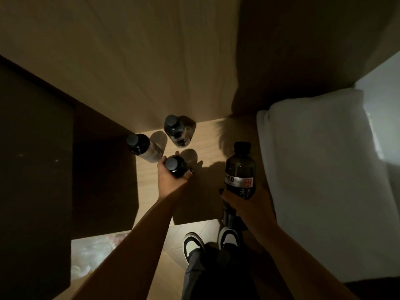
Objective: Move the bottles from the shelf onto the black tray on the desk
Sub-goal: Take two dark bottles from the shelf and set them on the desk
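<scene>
Dark bottles with black caps stand on a pale wooden shelf [207, 135], seen from above. My left hand [171, 180] is wrapped around the nearest bottle [176, 165], which still rests on the shelf. Two more bottles stand behind it: one at the left [140, 147] and one at the back [176, 131]. My right hand [244, 204] holds another dark bottle [239, 169] with a silver and red label, lifted above the shelf's right front. No black tray or desk appears in this view.
A white pillow or folded cloth [320, 169] fills the shelf's right side, close to my right hand. The wooden back panel [151, 61] rises behind the bottles. A dark side panel [36, 169] lies to the left. Below are my shoes [194, 243] on cardboard and crumpled plastic [91, 254].
</scene>
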`<action>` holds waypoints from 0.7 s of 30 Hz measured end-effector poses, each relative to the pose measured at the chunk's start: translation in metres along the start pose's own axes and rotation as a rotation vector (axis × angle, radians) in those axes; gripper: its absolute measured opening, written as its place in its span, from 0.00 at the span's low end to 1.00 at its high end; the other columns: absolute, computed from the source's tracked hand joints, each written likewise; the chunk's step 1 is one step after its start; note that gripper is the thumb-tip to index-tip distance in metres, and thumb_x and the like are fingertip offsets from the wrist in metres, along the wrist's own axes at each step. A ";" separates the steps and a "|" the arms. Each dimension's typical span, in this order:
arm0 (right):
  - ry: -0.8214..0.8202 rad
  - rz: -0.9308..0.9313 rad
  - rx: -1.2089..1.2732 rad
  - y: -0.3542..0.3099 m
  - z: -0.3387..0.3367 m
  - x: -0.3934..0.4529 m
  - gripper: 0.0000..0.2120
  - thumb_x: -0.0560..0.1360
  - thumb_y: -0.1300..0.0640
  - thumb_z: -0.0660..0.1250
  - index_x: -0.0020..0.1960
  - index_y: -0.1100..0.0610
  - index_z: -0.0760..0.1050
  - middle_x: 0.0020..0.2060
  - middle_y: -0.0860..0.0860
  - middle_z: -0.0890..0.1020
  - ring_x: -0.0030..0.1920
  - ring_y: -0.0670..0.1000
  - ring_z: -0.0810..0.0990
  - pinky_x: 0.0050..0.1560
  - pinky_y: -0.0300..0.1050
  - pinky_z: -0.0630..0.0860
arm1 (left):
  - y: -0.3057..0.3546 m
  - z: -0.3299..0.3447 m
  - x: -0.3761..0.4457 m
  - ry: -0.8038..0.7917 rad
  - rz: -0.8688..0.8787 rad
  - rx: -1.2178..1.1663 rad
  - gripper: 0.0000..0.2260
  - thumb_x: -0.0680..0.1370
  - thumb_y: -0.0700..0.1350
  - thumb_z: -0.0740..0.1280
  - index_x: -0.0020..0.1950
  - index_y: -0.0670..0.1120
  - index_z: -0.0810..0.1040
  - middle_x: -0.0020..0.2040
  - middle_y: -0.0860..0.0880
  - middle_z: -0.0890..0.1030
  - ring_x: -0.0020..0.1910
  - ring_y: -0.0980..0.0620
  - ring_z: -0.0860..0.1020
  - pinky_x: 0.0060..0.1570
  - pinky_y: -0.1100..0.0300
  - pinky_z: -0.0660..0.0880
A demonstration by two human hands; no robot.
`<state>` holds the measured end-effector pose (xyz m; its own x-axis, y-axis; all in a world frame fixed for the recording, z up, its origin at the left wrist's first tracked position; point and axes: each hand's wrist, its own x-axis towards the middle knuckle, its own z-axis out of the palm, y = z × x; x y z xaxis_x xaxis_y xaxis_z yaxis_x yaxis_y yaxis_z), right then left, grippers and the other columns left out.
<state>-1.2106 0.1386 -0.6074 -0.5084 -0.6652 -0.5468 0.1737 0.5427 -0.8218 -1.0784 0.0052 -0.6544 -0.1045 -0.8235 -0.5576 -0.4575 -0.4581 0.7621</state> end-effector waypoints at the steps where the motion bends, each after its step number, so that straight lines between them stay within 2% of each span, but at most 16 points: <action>1: -0.010 0.003 0.011 -0.002 0.000 0.000 0.12 0.68 0.65 0.74 0.44 0.53 0.73 0.34 0.49 0.79 0.27 0.36 0.78 0.27 0.27 0.72 | 0.001 0.003 0.002 0.035 -0.017 -0.004 0.37 0.70 0.34 0.73 0.74 0.45 0.57 0.69 0.45 0.70 0.69 0.47 0.68 0.71 0.51 0.62; 4: -0.018 0.019 0.058 -0.008 -0.002 -0.003 0.11 0.68 0.64 0.74 0.44 0.55 0.74 0.33 0.49 0.80 0.27 0.38 0.79 0.28 0.28 0.72 | 0.004 0.006 0.004 0.085 -0.039 -0.019 0.33 0.70 0.35 0.72 0.70 0.46 0.61 0.66 0.46 0.73 0.67 0.47 0.70 0.69 0.55 0.63; 7: -0.027 0.022 0.080 -0.016 -0.006 -0.007 0.10 0.68 0.63 0.75 0.44 0.55 0.75 0.33 0.51 0.82 0.28 0.42 0.81 0.29 0.31 0.75 | 0.005 -0.003 -0.005 0.080 -0.044 -0.019 0.30 0.70 0.35 0.72 0.69 0.45 0.64 0.61 0.47 0.74 0.64 0.46 0.72 0.66 0.51 0.67; 11: -0.062 -0.048 0.022 -0.038 -0.016 -0.014 0.11 0.69 0.64 0.73 0.43 0.51 0.74 0.32 0.49 0.81 0.30 0.43 0.81 0.32 0.33 0.77 | 0.019 -0.020 -0.031 0.066 -0.038 -0.061 0.28 0.69 0.36 0.74 0.66 0.42 0.66 0.58 0.47 0.75 0.58 0.48 0.73 0.57 0.55 0.69; 13: -0.038 -0.099 -0.024 -0.061 -0.022 -0.023 0.08 0.70 0.61 0.73 0.43 0.51 0.75 0.35 0.52 0.82 0.33 0.47 0.82 0.35 0.37 0.79 | 0.037 -0.029 -0.049 0.081 -0.058 -0.135 0.26 0.69 0.37 0.75 0.62 0.44 0.67 0.54 0.50 0.76 0.55 0.50 0.74 0.57 0.55 0.69; 15: -0.043 -0.113 0.031 -0.084 -0.027 -0.033 0.05 0.73 0.55 0.71 0.46 0.52 0.76 0.37 0.52 0.83 0.35 0.48 0.82 0.36 0.40 0.80 | 0.057 -0.038 -0.069 0.086 -0.047 -0.194 0.25 0.68 0.40 0.75 0.60 0.48 0.67 0.50 0.53 0.76 0.53 0.51 0.75 0.61 0.52 0.70; 18: -0.097 -0.117 0.044 -0.117 -0.040 -0.051 0.11 0.69 0.62 0.74 0.50 0.57 0.76 0.36 0.48 0.82 0.34 0.40 0.81 0.36 0.37 0.77 | 0.096 -0.050 -0.106 0.080 0.003 -0.295 0.21 0.69 0.42 0.74 0.57 0.50 0.70 0.49 0.54 0.77 0.50 0.52 0.76 0.60 0.51 0.70; 21: -0.184 -0.055 0.095 -0.151 -0.055 -0.075 0.12 0.69 0.59 0.72 0.52 0.53 0.75 0.41 0.48 0.82 0.40 0.43 0.83 0.36 0.32 0.77 | 0.131 -0.061 -0.141 0.073 0.032 -0.495 0.13 0.70 0.42 0.72 0.52 0.51 0.74 0.51 0.50 0.79 0.51 0.51 0.77 0.58 0.52 0.70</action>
<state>-1.2452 0.1349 -0.4333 -0.3580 -0.7799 -0.5134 0.2334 0.4576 -0.8580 -1.0696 0.0411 -0.4554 -0.0419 -0.8531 -0.5201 0.0206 -0.5212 0.8532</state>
